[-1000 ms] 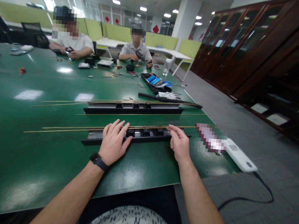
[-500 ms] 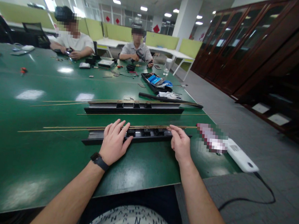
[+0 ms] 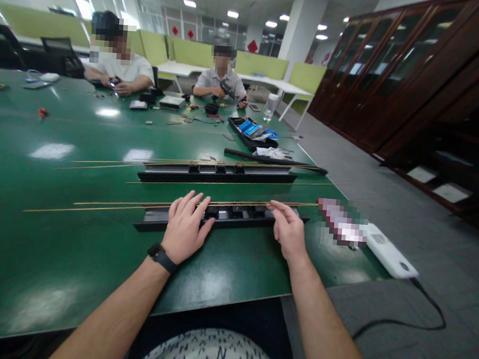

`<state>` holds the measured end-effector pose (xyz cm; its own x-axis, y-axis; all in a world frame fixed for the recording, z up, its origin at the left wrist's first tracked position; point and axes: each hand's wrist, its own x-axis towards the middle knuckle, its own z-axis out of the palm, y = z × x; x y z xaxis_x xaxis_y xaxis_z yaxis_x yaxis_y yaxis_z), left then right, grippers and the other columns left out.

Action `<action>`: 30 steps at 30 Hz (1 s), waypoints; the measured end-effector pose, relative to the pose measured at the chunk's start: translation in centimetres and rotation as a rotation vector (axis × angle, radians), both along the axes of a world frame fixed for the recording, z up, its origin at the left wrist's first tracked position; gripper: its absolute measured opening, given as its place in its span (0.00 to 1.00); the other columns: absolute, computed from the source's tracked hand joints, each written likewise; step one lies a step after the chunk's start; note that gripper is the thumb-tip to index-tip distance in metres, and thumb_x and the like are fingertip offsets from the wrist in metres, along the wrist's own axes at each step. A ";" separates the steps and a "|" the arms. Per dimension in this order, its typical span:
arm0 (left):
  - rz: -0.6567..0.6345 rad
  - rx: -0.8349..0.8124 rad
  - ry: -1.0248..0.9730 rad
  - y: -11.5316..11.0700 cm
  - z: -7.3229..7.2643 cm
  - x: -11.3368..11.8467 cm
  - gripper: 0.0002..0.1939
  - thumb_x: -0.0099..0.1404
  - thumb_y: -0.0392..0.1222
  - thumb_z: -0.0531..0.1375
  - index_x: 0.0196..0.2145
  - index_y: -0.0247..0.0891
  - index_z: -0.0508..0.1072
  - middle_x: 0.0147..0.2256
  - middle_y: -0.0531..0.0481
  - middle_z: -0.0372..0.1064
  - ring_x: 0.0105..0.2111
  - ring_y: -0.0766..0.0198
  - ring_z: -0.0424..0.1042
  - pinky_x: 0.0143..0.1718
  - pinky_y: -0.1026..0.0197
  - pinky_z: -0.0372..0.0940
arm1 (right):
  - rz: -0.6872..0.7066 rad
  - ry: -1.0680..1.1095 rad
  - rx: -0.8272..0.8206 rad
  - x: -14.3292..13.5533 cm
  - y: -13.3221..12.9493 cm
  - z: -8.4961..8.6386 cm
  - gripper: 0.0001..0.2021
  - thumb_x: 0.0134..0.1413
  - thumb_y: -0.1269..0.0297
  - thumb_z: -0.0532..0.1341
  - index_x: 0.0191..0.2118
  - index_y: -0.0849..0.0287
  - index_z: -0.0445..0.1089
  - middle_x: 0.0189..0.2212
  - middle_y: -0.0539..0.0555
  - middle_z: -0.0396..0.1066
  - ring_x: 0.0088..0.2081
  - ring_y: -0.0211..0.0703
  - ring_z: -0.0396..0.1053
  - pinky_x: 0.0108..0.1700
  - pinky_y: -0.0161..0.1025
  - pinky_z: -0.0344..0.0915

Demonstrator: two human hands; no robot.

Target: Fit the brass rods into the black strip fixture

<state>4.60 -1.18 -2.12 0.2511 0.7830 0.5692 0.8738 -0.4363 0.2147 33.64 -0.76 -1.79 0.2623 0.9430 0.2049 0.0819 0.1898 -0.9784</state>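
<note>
A long black rail with a silvery inner channel and dark blocks in it lies before me on the green table. Thin gold-coloured rods run lengthwise over it and stick out far past its left end. My left hand rests flat on the rail and rods, fingers spread. Near the rail's right end, the thumb and forefinger of my right hand are pinched on one of the thin rods. The exact grip point is partly hidden by the fingers.
Behind lies a second black rail with more gold rods. Farther back are a black tube, white gloves and a black tray of blue packets. A pixelated red-edged object and white device sit right. Two people sit opposite.
The longest rod's left end has slid a little farther left, and my right hand has shifted slightly left with it. My left hand stays on the rail. The view has drifted slightly.
</note>
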 end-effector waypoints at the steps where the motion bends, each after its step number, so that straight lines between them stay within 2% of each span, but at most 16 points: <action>1: 0.000 0.002 0.000 0.0 0.0 0.0 0.27 0.75 0.50 0.55 0.67 0.41 0.67 0.65 0.37 0.67 0.70 0.43 0.59 0.70 0.37 0.51 | -0.011 0.004 -0.001 0.0 0.0 0.0 0.24 0.58 0.48 0.66 0.54 0.59 0.77 0.49 0.61 0.80 0.16 0.27 0.57 0.14 0.32 0.52; 5: -0.002 -0.002 0.005 0.0 0.0 0.0 0.27 0.75 0.50 0.56 0.67 0.40 0.67 0.65 0.37 0.67 0.70 0.43 0.59 0.70 0.38 0.51 | -0.022 0.002 -0.005 0.0 0.0 0.1 0.23 0.59 0.49 0.66 0.53 0.58 0.78 0.48 0.61 0.81 0.15 0.27 0.57 0.14 0.32 0.52; 14: 0.002 0.000 0.010 0.0 0.0 0.0 0.27 0.75 0.50 0.55 0.67 0.39 0.67 0.65 0.36 0.67 0.70 0.43 0.58 0.70 0.38 0.50 | 0.072 -0.013 -0.012 -0.2 -0.2 0.1 0.23 0.58 0.49 0.67 0.55 0.58 0.78 0.53 0.62 0.79 0.16 0.26 0.58 0.14 0.32 0.52; 23: 0.002 0.008 0.016 0.0 0.0 0.0 0.27 0.75 0.50 0.55 0.67 0.38 0.68 0.65 0.36 0.67 0.70 0.43 0.59 0.70 0.38 0.51 | -0.013 0.015 0.015 0.0 0.0 0.0 0.21 0.60 0.52 0.66 0.53 0.60 0.78 0.49 0.62 0.80 0.15 0.26 0.58 0.14 0.32 0.51; 30: 0.007 0.018 0.024 0.1 -0.1 0.0 0.27 0.75 0.50 0.56 0.66 0.37 0.68 0.65 0.36 0.68 0.70 0.42 0.59 0.70 0.39 0.51 | 0.094 -0.016 -0.012 0.0 -0.2 -0.1 0.22 0.59 0.52 0.67 0.55 0.57 0.78 0.54 0.62 0.79 0.15 0.25 0.58 0.14 0.32 0.52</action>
